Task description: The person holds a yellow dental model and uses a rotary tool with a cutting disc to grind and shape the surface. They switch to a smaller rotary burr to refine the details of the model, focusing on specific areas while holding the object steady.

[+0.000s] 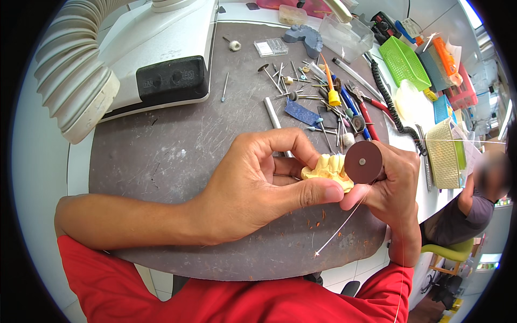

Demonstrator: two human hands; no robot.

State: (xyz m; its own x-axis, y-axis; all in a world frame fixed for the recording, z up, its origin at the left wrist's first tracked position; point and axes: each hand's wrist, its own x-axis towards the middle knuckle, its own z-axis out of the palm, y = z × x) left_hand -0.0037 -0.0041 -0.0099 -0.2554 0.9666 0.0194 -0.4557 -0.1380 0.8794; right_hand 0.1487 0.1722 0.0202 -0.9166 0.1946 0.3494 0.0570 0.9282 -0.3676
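Between its thumb and fingers my left hand (258, 185) grips a yellow plaster dental model (327, 171) with several tooth shapes along its top. A thin brown cutting disc (355, 153) with a metal centre stands just right of the model. Behind that disc, my right hand (396, 185) is closed; the tool carrying the disc is mostly hidden by the fingers. My right thumb rests near the model's lower right side. Whether the disc touches the plaster I cannot tell.
Many rotary burs and polishing tips (293, 94) lie beyond my hands, beside pliers (366, 105). A white dust-extraction box (167, 37) with a ribbed hose (75, 70) stands left. Green (404, 62) and cream baskets (444, 153) line the right. Another person (463, 215) sits there.
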